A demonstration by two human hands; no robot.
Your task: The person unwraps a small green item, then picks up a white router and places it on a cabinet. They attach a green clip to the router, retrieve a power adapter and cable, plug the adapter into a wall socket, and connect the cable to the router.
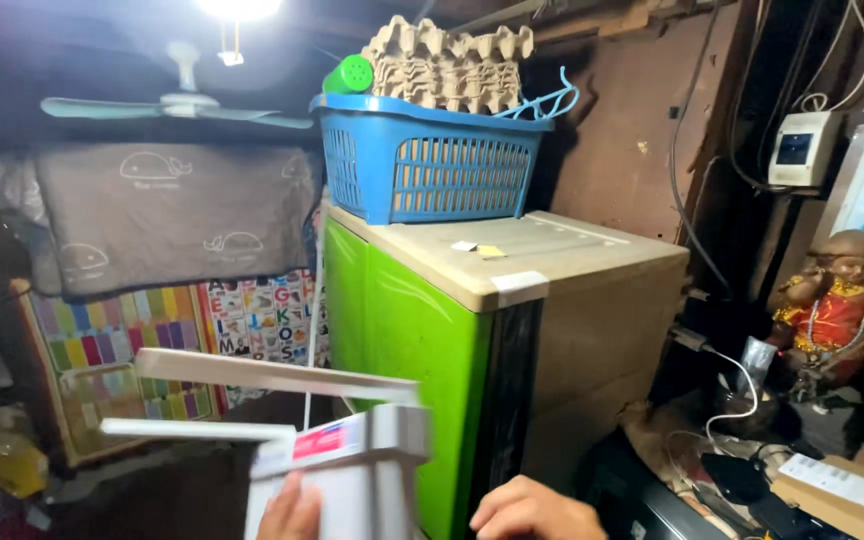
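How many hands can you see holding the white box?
2. The left hand grips the white box at the bottom edge; the right hand is beside its right side. Both are partly cut off.

Cramped home storeroom: green cabinet [407,340], basket of egg trays [430,165], ceiling fan [177,103].

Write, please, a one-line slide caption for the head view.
Two hands, left hand and right hand, hold a white box before a green cabinet topped by a blue basket.
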